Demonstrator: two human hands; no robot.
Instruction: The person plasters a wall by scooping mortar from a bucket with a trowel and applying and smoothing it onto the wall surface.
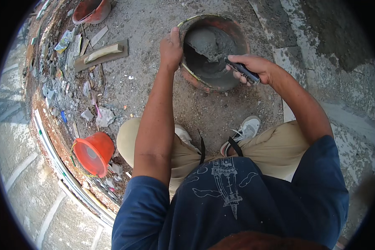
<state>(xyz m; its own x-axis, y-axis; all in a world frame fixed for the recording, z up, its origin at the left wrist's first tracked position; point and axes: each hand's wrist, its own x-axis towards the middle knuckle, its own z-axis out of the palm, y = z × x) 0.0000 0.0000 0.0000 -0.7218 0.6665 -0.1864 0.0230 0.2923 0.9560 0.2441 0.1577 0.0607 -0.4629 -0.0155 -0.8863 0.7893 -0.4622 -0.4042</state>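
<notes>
A round bucket (pixel 198 83) with an orange, mortar-smeared wall stands on the ground in front of my feet. Wet grey mortar (pixel 227 41) lies inside it, heaped toward the middle. My left hand (pixel 171 50) grips the bucket's left rim, thumb on top. Over the right side of the bucket, my right hand (pixel 254 66) is closed round the dark handle of a trowel (pixel 246 73). The trowel's blade points into the bucket and appears covered by a lump of mortar, so its outline is hidden.
A flat plastering float (pixel 102 55) with a wooden grip lies at the left among rubble and scraps. An orange bucket (pixel 102 146) lies tipped near my left knee; another bucket (pixel 91 11) stands far left. Pale pipes (pixel 50 137) run along the left wall. Rough mortared blocks (pixel 289 58) line the right.
</notes>
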